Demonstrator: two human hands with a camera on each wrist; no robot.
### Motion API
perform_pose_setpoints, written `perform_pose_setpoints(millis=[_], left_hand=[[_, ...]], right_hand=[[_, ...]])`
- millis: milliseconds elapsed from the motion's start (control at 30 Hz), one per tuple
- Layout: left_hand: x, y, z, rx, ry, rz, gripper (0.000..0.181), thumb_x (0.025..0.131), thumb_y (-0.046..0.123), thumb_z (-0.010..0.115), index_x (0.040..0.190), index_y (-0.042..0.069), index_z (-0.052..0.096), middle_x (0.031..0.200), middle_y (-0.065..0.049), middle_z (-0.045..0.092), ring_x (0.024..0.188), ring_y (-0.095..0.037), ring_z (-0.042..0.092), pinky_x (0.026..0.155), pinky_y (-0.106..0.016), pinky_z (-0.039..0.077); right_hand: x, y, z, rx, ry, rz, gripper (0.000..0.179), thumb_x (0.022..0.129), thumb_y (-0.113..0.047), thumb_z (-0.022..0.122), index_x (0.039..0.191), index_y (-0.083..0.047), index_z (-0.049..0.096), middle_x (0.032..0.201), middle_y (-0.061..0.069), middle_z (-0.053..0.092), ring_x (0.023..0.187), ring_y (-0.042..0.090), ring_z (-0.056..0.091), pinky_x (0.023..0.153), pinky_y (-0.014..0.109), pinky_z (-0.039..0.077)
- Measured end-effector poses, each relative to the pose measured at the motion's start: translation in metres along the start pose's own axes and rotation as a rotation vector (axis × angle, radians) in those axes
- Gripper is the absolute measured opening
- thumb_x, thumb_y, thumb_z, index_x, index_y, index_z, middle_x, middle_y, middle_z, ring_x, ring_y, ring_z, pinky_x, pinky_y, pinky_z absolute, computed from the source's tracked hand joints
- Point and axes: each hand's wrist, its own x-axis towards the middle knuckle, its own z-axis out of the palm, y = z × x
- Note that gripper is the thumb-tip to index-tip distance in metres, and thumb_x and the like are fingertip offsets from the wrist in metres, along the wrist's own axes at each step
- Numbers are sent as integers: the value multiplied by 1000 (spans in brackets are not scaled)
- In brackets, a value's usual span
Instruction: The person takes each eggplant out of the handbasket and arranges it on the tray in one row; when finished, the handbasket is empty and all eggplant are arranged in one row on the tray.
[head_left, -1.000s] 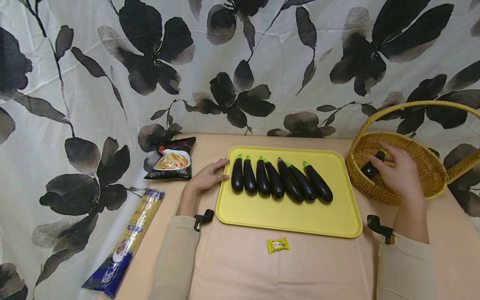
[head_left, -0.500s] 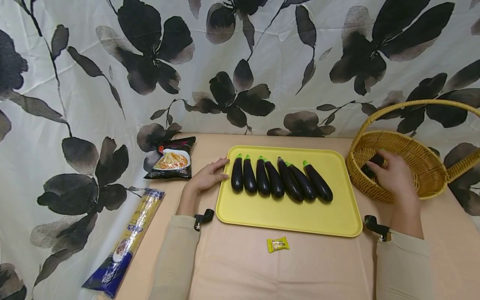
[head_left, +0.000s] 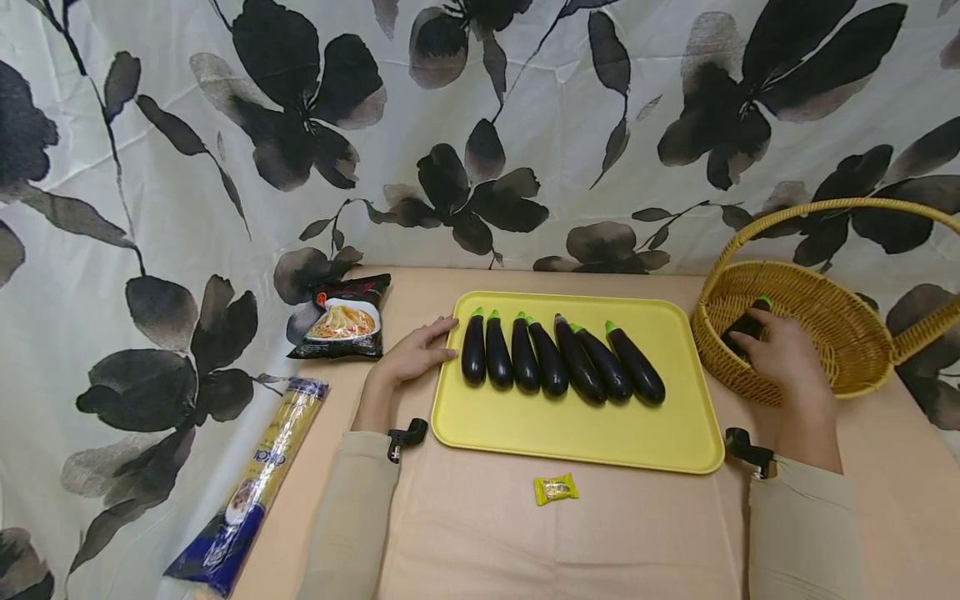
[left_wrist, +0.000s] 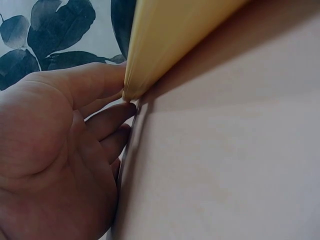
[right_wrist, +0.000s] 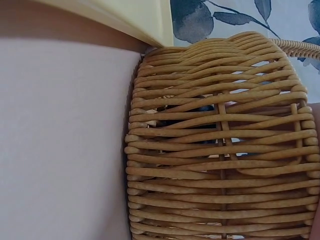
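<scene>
Inside the wicker basket (head_left: 855, 333) at the right, my right hand (head_left: 789, 354) holds a dark eggplant (head_left: 744, 327) between thumb and fingers, its green stem end showing past the fingertips. In the right wrist view, the woven basket wall (right_wrist: 220, 165) hides most of that hand, and a dark shape shows through the gaps. My left hand (head_left: 411, 354) touches the left rim of the yellow tray (head_left: 570, 442) with extended fingers; the left wrist view shows fingertips right at the tray edge (left_wrist: 150, 55). Several eggplants (head_left: 552, 360) lie in a row on the tray.
A black noodle packet (head_left: 345, 321) lies left of the tray, with a long blue and gold pasta packet (head_left: 251, 492) nearer me. A small yellow wrapped sweet (head_left: 556, 489) is in front of the tray. The basket's tall handle (head_left: 832, 207) arches over it. Floral cloth hangs behind.
My right hand has moved slightly left and closed its fingers around the eggplant in the basket, which has tilted. My left hand and the tray stay in place.
</scene>
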Motion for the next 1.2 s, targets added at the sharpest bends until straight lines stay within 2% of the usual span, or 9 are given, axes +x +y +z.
perform_pose_setpoints(millis=[100, 133, 467, 800, 1000, 1200], left_hand=[[0, 0, 0, -4, 2, -1, 66, 100, 24, 69, 161, 16, 43, 172, -3, 28, 163, -24, 14, 135, -45, 6], [0, 0, 0, -3, 1, -1, 66, 101, 24, 69, 161, 16, 43, 172, -3, 28, 163, -24, 14, 135, -45, 6], [0, 1, 1, -3, -2, 5, 66, 101, 24, 68, 161, 15, 42, 172, -3, 28, 163, -24, 14, 135, -44, 6], [0, 0, 1, 7, 2, 2, 66, 101, 25, 68, 161, 17, 42, 172, -2, 28, 163, -23, 14, 135, -44, 7], [1, -2, 1, -32, 1, 16, 67, 100, 25, 70, 160, 16, 43, 172, -3, 29, 163, -23, 12, 135, -44, 9], [1, -2, 2, -60, -7, 16, 68, 101, 23, 70, 161, 13, 41, 173, -5, 26, 164, -25, 9, 135, -46, 7]], right_hand=[[1, 0, -1, 10, -22, 25, 68, 110, -33, 51, 161, 4, 27, 147, 48, 34, 132, 68, 35, 104, 82, 36], [1, 0, -2, 7, -28, 27, 68, 110, -33, 50, 161, 4, 26, 150, 49, 31, 135, 69, 31, 105, 83, 33], [2, 0, -6, -15, -165, 46, 69, 113, -41, 36, 165, -1, 14, 156, 48, 20, 139, 72, 19, 106, 86, 26], [3, 1, -7, 2, -217, 61, 65, 114, -41, 30, 167, -9, 11, 159, 47, 15, 141, 72, 14, 107, 87, 22], [5, 2, -5, -1, -203, 47, 68, 113, -44, 31, 166, -5, 13, 156, 48, 19, 140, 72, 17, 107, 85, 24], [5, 2, -4, 6, -166, 41, 68, 112, -41, 39, 164, -1, 20, 152, 51, 26, 137, 72, 25, 104, 82, 35]])
